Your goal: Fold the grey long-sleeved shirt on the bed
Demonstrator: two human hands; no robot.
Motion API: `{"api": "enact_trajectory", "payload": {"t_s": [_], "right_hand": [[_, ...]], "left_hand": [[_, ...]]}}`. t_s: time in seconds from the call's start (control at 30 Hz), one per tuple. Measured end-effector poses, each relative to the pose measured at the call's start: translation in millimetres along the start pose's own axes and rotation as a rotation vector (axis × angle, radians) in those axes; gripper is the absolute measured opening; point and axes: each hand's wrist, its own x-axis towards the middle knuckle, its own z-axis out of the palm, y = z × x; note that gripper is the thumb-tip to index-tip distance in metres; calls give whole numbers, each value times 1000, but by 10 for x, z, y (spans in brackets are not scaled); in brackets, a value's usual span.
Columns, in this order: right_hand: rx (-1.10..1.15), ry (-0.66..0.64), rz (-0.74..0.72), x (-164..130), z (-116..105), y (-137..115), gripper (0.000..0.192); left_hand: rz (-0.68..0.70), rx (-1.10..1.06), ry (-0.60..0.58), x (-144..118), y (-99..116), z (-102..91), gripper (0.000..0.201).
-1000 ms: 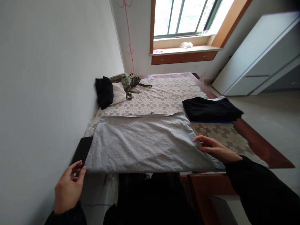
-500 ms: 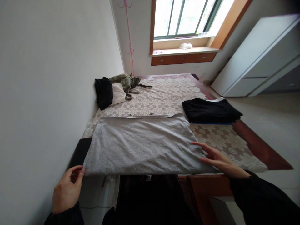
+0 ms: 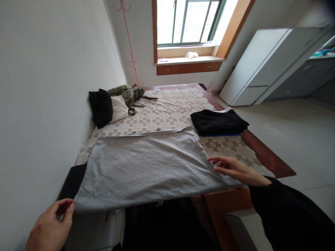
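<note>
A grey garment (image 3: 146,167) lies spread flat across the near end of the bed (image 3: 170,111), which has a floral cover. My left hand (image 3: 49,226) pinches its near left corner between thumb and fingers. My right hand (image 3: 237,170) rests flat on the garment's right edge, fingers stretched out and pointing left.
A folded black garment (image 3: 218,122) lies on the bed's right side. At the far left are a black item (image 3: 101,108), a white pillow (image 3: 119,108) and a green bundle (image 3: 128,93). A white wall runs along the left. White cabinets (image 3: 261,66) stand right; the wooden bed frame (image 3: 267,157) edges the floor.
The view has swung to the right and the hands have shifted left in the picture. My left hand has drawn the grey corner nearer; my right hand stays on the right edge.
</note>
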Motion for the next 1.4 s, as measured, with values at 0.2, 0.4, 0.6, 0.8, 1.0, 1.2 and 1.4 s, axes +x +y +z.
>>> {"api": "enact_trajectory", "payload": {"t_s": [0.2,0.4,0.6,0.8,1.0,1.2,1.4], "right_hand": [[-222,194,-135,1071,-175,-151,41],[-673,388,-217,1632,46,-21,44],[-849,461,-303,1582,103,148,64],[-987,475,-217,1143,199,-186,48],[-980,347,-302,526,986,-245,60],[-932,305,-60,590,880,4,71],[-988,123,-71,756,765,-608,73]], "left_hand": [[286,-186,-112,42,1151,181,34],[499,-48,-212,23,1378,723,56],[599,209,-132,-44,1266,815,64],[601,315,-239,-37,1216,713,66],[502,350,-369,38,1242,681,64],[477,342,-166,328,1023,770,67],[458,415,-398,320,1319,753,72]]}}
